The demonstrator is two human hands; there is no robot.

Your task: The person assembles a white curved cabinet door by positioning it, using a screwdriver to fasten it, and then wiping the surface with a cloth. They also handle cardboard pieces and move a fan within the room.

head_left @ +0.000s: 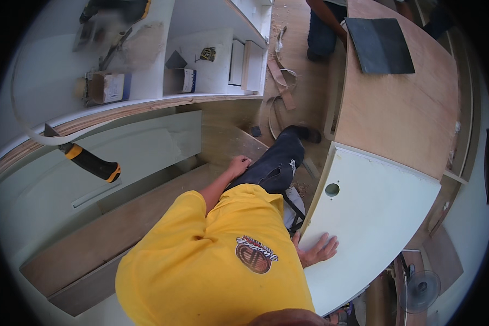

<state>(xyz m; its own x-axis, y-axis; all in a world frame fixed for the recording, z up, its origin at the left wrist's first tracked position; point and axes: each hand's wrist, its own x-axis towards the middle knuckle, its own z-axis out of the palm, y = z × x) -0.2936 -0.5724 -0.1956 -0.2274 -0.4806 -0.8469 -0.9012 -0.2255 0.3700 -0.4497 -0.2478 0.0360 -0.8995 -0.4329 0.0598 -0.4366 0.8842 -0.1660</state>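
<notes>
My right hand (319, 250) lies flat on a white panel (375, 212), fingers stretched out and spread. A round hole with small holes beside it goes through this panel beyond my fingertips. My left hand (240, 165) is at the thigh of my dark trousers (271, 168), its fingers curled together. Whatever they hold, if anything, is too small to make out. Farther left, a saw with a black and orange handle (95, 163) sticks out over the edge of a white cabinet (152, 103), apart from my hand.
A plywood panel (396, 119) with a dark sheet (379, 46) on it adjoins the white panel; another person (326, 27) is beside it. Inside the cabinet are a tape measure (207, 54), a small box (113, 88) and blurred tools. Wood strips (281, 84) and shavings litter the floor.
</notes>
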